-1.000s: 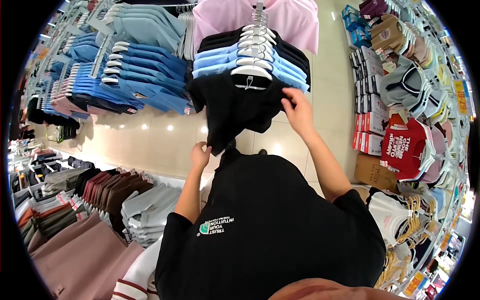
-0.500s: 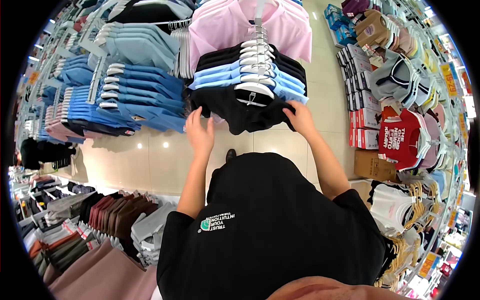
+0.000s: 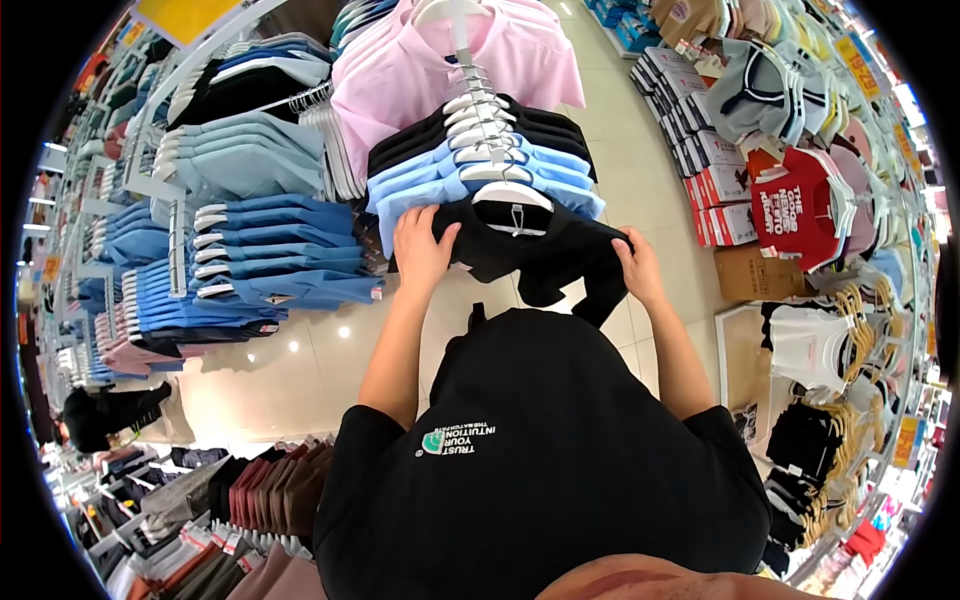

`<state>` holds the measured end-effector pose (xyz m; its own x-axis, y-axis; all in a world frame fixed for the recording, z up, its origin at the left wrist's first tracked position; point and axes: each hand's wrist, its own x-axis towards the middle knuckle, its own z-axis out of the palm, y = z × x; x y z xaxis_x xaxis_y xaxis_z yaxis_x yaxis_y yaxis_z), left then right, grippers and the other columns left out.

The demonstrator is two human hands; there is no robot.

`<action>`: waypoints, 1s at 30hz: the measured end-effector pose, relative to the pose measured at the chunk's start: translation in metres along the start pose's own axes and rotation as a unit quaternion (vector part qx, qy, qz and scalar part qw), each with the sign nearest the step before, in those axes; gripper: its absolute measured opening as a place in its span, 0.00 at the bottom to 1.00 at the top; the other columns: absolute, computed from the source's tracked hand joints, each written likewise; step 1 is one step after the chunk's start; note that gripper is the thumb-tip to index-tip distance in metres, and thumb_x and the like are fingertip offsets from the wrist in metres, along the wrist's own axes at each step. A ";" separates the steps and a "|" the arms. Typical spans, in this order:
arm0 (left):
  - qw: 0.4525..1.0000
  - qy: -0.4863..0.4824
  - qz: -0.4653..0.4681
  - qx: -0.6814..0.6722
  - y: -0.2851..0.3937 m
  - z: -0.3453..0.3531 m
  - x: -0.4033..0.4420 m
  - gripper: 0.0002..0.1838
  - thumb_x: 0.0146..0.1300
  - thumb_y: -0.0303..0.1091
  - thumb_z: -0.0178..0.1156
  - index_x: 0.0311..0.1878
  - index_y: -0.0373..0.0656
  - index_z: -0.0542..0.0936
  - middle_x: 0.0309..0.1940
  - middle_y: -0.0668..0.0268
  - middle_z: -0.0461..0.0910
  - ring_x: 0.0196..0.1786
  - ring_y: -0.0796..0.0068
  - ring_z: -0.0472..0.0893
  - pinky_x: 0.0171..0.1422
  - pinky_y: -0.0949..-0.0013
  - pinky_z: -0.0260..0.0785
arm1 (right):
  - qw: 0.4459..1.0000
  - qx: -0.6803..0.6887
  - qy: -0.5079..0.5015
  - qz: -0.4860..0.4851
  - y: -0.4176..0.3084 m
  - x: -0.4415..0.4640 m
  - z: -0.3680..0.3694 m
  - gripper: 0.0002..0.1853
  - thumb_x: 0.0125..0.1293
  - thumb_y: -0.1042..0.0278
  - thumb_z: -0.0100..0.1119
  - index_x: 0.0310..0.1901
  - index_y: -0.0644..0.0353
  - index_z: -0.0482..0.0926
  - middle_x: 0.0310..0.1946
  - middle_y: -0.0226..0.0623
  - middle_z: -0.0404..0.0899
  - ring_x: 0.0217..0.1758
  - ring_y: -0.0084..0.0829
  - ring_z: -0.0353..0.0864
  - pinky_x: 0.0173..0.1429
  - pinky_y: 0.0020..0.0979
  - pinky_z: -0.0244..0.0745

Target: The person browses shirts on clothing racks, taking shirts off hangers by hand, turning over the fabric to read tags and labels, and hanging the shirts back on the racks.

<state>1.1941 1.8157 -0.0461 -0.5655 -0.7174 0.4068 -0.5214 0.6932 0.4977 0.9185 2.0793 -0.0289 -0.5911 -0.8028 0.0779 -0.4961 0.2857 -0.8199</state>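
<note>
Shiny shop floor (image 3: 310, 385), packed racks (image 3: 178, 250). Right fingers (image 3: 636, 247) pinch a black shirt (image 3: 545, 258), left fingers (image 3: 414, 230) on its opposite shoulder, can't tell if gripping.

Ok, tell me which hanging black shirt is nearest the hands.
The black shirt at the near end, between the left hand and right hand, in front of the light blue shirts; the other black shirts hang behind those.

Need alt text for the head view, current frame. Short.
A person's left hand touches one side of a black shirt on a white hanger, while the right hand pinches the other side. Behind it hang light-blue shirts, then black ones and pink ones, in a clothing shop with a tiled floor.
</note>
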 end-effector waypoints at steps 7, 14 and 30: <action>0.997 -0.061 -0.047 -0.020 -0.008 0.006 -0.010 0.20 0.60 0.42 0.71 0.49 0.38 0.83 0.47 0.54 0.80 0.53 0.49 0.78 0.59 0.54 0.70 | 1.000 -0.010 0.017 0.014 -0.029 -0.013 -0.026 0.09 0.76 0.65 0.56 0.46 0.62 0.77 0.31 0.39 0.78 0.36 0.33 0.76 0.46 0.32 0.73; 0.967 -0.154 -0.146 -0.141 -0.003 -0.009 -0.032 0.21 0.64 0.46 0.69 0.37 0.33 0.80 0.28 0.46 0.80 0.33 0.41 0.77 0.41 0.52 0.71 | 0.999 -0.041 0.025 -0.001 -0.062 -0.008 -0.058 0.10 0.76 0.63 0.56 0.47 0.62 0.78 0.32 0.38 0.79 0.37 0.29 0.77 0.46 0.30 0.73; 0.974 -0.003 -0.067 -0.215 0.083 -0.140 0.005 0.15 0.65 0.34 0.70 0.31 0.33 0.77 0.17 0.65 0.67 0.23 0.80 0.63 0.28 0.72 0.60 | 0.942 0.290 0.161 -0.040 -0.088 0.016 -0.096 0.11 0.73 0.70 0.62 0.52 0.66 0.82 0.43 0.28 0.83 0.46 0.17 0.78 0.54 0.20 0.72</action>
<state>1.2376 1.8600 0.1043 -0.5146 -0.7986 0.3122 -0.2751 0.4986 0.8220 0.8914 2.0916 0.0993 -0.7755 -0.5824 0.2438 -0.1707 -0.1783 -0.9691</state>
